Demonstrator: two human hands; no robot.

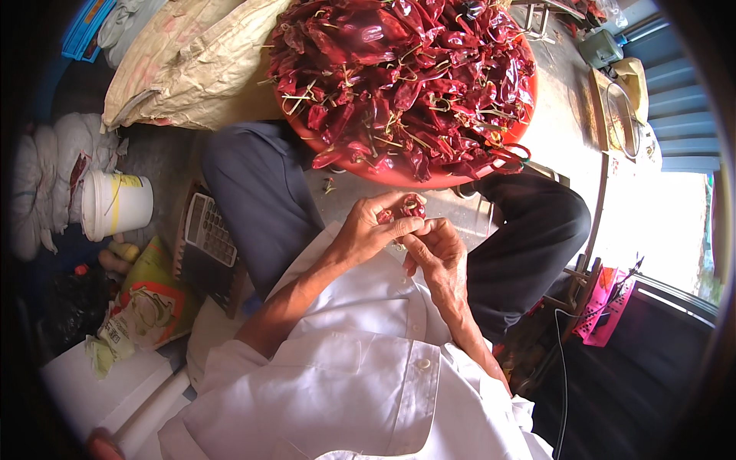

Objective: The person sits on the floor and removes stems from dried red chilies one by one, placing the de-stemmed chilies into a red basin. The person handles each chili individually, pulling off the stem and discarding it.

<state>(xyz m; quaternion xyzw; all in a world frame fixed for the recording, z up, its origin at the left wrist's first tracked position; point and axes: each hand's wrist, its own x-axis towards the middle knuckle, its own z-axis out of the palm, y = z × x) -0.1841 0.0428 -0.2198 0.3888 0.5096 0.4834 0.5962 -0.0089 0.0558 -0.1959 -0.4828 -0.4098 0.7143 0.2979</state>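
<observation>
Above my lap, my left hand point(376, 223) is closed around dried red chili peppers point(413, 206), whose wrinkled ends show between thumb and fingers. My right hand point(438, 250) meets it from the right, with thumb and forefinger pinched together just under the peppers. Something red shows below the right fingertips; whether it is part of a held pepper, I cannot tell. Just beyond both hands stands a round red plastic basin point(402, 179), heaped with glossy dried red chilies point(397, 86) that have pale stems.
A tan woven sack point(195, 63) lies left of the basin. Farther left are a white plastic bucket point(118, 206), a calculator point(211, 230) and a green printed bag point(155, 293). To the right stand a pink plastic basket point(604, 307) with a cable and a blue corrugated panel point(684, 109).
</observation>
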